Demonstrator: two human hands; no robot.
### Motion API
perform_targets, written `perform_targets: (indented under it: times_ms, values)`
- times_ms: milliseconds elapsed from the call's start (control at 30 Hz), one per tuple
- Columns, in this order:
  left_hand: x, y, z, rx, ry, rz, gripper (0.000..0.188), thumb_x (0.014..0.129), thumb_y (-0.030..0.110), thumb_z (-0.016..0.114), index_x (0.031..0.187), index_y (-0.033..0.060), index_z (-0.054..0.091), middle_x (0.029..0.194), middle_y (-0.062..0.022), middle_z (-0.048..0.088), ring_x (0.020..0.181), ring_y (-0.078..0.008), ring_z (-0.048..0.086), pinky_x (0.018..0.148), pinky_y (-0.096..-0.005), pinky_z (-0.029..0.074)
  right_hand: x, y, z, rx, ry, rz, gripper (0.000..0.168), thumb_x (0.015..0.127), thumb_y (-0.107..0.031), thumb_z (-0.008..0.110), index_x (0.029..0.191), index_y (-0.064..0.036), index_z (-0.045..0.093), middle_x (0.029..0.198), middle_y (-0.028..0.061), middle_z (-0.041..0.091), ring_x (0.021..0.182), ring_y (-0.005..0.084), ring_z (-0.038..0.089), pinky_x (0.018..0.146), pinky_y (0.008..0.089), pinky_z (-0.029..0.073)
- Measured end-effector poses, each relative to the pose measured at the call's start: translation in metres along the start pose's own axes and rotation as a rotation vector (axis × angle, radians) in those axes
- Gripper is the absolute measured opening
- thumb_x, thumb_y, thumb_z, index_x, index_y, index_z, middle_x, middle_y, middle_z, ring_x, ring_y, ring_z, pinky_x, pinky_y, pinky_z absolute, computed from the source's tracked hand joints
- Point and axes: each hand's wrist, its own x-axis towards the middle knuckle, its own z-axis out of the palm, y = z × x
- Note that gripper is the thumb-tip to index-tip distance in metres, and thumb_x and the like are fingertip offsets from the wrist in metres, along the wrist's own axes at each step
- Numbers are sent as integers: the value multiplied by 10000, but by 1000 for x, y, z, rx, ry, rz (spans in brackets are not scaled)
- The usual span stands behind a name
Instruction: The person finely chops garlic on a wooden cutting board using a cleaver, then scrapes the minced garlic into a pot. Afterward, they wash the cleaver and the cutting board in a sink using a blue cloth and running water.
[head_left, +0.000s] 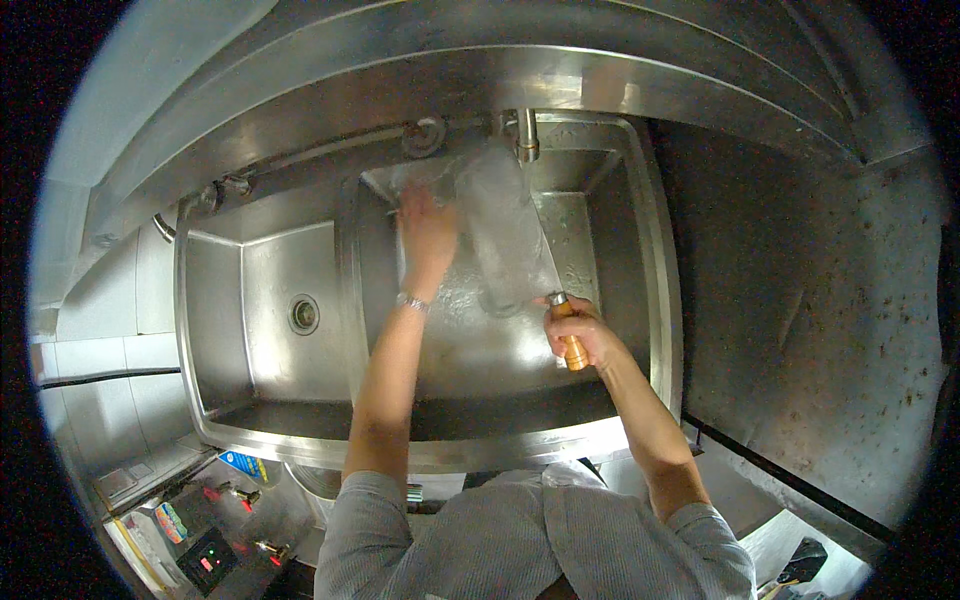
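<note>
My right hand (589, 330) is closed around the wooden handle (574, 349) of a broad-bladed cleaver. Its wide metal blade (506, 232) points away from me over the right sink basin (480, 360), its far end close beside the faucet (528, 139). Motion blurs the blade's outline. To the left of the blade is my left hand (427, 232), a metal watch band on its wrist. Its fingers are blurred near the basin's far left corner, so whether they hold anything cannot be made out.
To the left lies a second basin (289, 270) with a round drain (304, 313). A stained metal counter (810, 300) adjoins the sink on the right. Along the back runs a metal ledge (480, 82). Red-handled valves (270, 551) sit low at the left.
</note>
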Motion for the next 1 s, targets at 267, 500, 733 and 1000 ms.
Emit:
perform_targets:
  times_ms: [267, 500, 733, 1000]
  values:
    - [-67, 54, 14, -1463, -247, -654, 281, 832, 79, 569, 1085, -31, 520, 995, -117, 590, 914, -252, 576, 819, -377, 456, 17, 1, 32, -1300, 369, -600, 396, 772, -221, 625, 1140, -92, 554, 827, 177, 623, 765, 357, 599, 682, 417, 499]
    - [-89, 5, 20, -1637, -440, -713, 341, 780, 19, 619, 1104, -35, 526, 1028, -135, 603, 942, -237, 598, 832, -364, 489, 77, -89, 36, -154, 131, -372, 215, 891, -102, 513, 1076, -3, 560, 1043, 105, 625, 988, 210, 587, 840, 311, 467]
    - [-97, 7, 26, -1597, -508, -779, 376, 803, 96, 637, 1139, -20, 517, 1050, -131, 600, 934, -219, 600, 826, -340, 489, 121, -118, 81, 69, 7, -226, 272, 924, -185, 468, 1068, 36, 535, 782, 44, 589, 544, 110, 508, 484, 235, 394]
    - [-88, 16, 49, -1813, -592, -797, 295, 771, 75, 655, 1050, 11, 586, 1005, -97, 625, 906, -232, 598, 806, -389, 496, 13, -19, 40, -1171, 612, -590, 278, 834, -229, 594, 999, -5, 579, 712, 100, 552, 626, 209, 544, 602, 329, 459]
